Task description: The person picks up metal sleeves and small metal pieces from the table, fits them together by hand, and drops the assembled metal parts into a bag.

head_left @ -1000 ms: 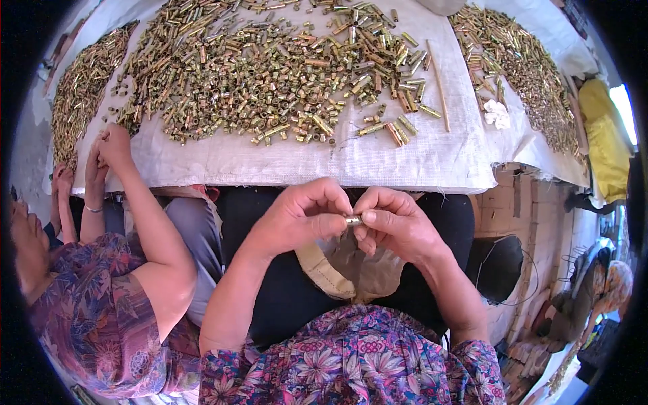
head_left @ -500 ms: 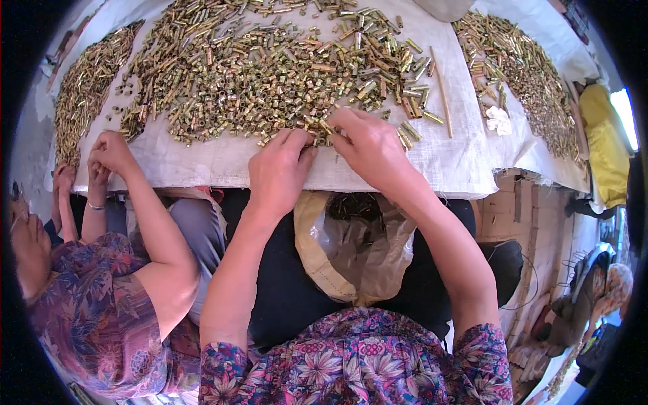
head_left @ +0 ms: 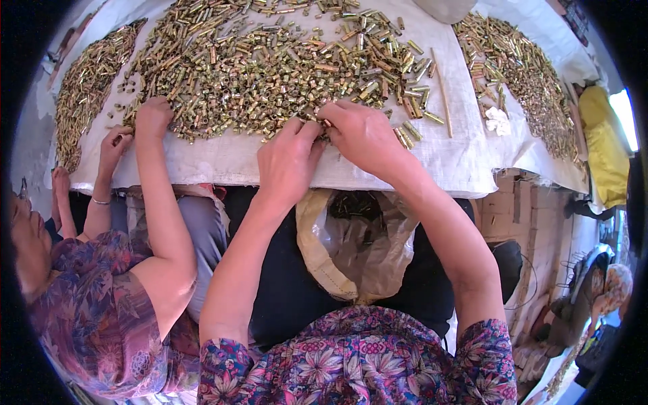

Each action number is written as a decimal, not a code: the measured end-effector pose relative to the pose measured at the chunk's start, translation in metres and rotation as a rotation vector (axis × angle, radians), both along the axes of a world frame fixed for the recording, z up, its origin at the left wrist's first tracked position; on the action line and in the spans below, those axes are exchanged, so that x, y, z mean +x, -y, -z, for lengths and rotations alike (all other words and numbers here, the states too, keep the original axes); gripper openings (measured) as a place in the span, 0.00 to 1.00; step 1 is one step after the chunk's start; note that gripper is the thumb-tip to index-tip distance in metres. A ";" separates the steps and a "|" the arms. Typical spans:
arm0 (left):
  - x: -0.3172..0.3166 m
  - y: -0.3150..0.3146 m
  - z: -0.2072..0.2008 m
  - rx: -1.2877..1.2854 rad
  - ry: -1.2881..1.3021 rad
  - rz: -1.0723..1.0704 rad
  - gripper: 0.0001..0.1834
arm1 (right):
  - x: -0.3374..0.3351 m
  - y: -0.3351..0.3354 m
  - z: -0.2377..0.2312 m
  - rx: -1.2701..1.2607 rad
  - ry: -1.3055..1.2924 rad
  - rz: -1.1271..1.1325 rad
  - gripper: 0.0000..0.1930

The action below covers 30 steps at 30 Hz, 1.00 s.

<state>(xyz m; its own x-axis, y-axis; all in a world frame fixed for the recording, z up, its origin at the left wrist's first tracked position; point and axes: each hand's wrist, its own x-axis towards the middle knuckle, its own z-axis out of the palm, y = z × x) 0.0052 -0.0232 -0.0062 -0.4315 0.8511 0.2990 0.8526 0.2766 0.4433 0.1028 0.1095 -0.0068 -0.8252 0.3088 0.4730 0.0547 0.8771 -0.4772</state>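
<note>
A broad heap of small brass-coloured metal sleeves [head_left: 260, 84], short rings and longer tubes, is spread over a white woven sheet [head_left: 223, 165]. At the heap's near edge, my left hand [head_left: 289, 158] and my right hand [head_left: 364, 135] meet with fingertips almost touching. Each is closed in a pinch. A small metal sleeve [head_left: 325, 124] shows partly between the fingertips, and the fingers hide most of it. Just right of my right hand lie a few longer tubes [head_left: 405, 137]. Below the table edge, an open yellowish sack [head_left: 314, 246] stands between my legs, with dark metal pieces inside.
Another person's hand [head_left: 154, 118] reaches into the heap on the left. That person's other hand [head_left: 116, 143] is beside it. A thin stick [head_left: 442, 94] and crumpled white paper [head_left: 498, 121] lie to the right. Further piles [head_left: 523, 74] flank the heap. Yellow cloth [head_left: 602, 145] hangs far right.
My two hands have drawn closer together, the left one moving slightly up and right, the right one slightly left. The neighbour's hands have moved apart, one reaching right into the heap.
</note>
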 end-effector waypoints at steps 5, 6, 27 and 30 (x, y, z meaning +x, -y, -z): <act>-0.002 0.003 0.000 0.064 -0.001 -0.010 0.09 | 0.021 0.009 -0.014 -0.476 -0.003 0.095 0.05; -0.004 0.005 -0.003 0.065 0.000 -0.009 0.09 | 0.028 0.011 -0.018 -0.475 -0.002 0.096 0.05; 0.036 0.041 -0.022 0.133 1.406 0.275 0.07 | 0.105 0.059 -0.017 -1.373 -0.132 0.147 0.02; 0.035 0.046 -0.030 0.035 1.339 0.317 0.06 | 0.112 0.057 -0.014 -1.271 -0.132 0.105 0.01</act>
<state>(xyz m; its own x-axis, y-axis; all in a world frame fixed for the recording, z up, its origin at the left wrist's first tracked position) 0.0401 -0.0693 0.0236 -0.1948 0.9669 -0.1645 -0.2030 0.1243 0.9712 0.2143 0.0521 0.0071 -0.7390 0.6621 -0.1247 -0.0161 -0.2024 -0.9792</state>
